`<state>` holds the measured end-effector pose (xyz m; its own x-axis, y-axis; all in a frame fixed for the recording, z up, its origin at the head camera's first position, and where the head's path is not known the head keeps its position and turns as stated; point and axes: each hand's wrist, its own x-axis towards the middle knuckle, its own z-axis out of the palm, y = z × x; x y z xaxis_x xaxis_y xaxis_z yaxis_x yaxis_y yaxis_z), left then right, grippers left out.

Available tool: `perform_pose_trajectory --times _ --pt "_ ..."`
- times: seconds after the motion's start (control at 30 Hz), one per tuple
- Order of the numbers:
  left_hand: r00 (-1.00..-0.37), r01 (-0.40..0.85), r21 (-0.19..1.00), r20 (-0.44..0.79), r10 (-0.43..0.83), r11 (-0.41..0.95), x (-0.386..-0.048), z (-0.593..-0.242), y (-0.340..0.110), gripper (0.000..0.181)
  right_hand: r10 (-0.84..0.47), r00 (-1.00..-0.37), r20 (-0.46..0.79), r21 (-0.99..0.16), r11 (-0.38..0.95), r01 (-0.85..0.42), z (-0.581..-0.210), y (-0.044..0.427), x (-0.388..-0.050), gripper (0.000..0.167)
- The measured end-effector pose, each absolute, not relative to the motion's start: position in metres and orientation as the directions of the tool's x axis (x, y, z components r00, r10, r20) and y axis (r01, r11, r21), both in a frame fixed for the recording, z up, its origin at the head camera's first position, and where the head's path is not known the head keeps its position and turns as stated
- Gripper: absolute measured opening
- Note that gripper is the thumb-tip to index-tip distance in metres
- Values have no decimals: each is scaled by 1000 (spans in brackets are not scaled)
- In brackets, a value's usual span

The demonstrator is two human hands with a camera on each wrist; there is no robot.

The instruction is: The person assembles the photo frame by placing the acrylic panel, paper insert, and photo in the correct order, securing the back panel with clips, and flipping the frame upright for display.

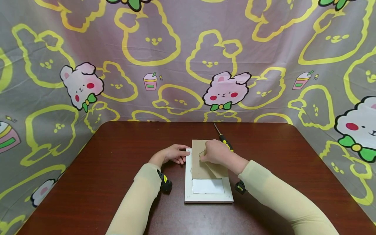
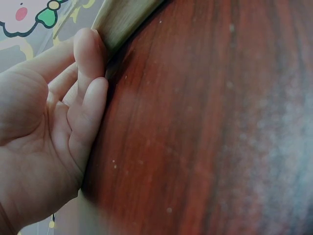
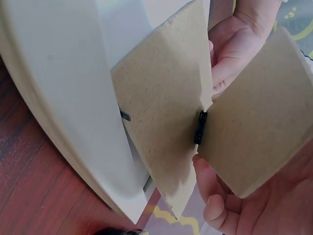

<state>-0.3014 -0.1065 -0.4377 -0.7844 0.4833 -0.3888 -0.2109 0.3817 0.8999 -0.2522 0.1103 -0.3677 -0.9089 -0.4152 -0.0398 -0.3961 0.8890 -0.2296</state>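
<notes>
A white picture frame (image 1: 189, 192) lies face down or up, I cannot tell which, on the brown table. Its brown backing board (image 1: 197, 169) sits over it, shifted toward the far end, with a white area showing at the near end. My right hand (image 1: 217, 151) pinches the stand flap, which a black hinge (image 3: 200, 127) joins to the backing board (image 3: 161, 83) in the right wrist view. At the frame's far left edge, my left hand (image 1: 175, 154) touches the border, its thumb on top; the left wrist view shows its fingers (image 2: 90, 63) at the frame's corner.
A screwdriver (image 1: 225, 142) with a black and yellow handle lies behind my right hand, its shaft toward the table's far edge. A patterned curtain (image 1: 176, 39) hangs around the back and sides of the table (image 1: 97, 169).
</notes>
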Motion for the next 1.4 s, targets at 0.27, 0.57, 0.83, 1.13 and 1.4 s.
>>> perform_pose_trajectory --times 0.27,0.57,0.83,1.13,1.4 --pt "-786 -205 903 -382 486 378 -301 -438 -107 47 -411 -909 -69 -218 896 -388 -368 108 -250 45" --pt "-789 -213 903 -384 480 373 -301 -437 -106 47 -429 -899 -86 -212 890 -404 -369 107 -247 48" --pt "-791 -197 897 -384 476 396 -300 -436 -107 46 -425 -894 -141 -205 896 -394 -371 105 -245 47" --pt "-795 -200 893 -389 466 404 -299 -435 -108 44 -428 -888 -169 -218 895 -390 -369 105 -240 47" --pt "-794 -197 893 -388 468 405 -300 -435 -108 44 -441 -883 -161 -199 891 -408 -368 105 -237 47"
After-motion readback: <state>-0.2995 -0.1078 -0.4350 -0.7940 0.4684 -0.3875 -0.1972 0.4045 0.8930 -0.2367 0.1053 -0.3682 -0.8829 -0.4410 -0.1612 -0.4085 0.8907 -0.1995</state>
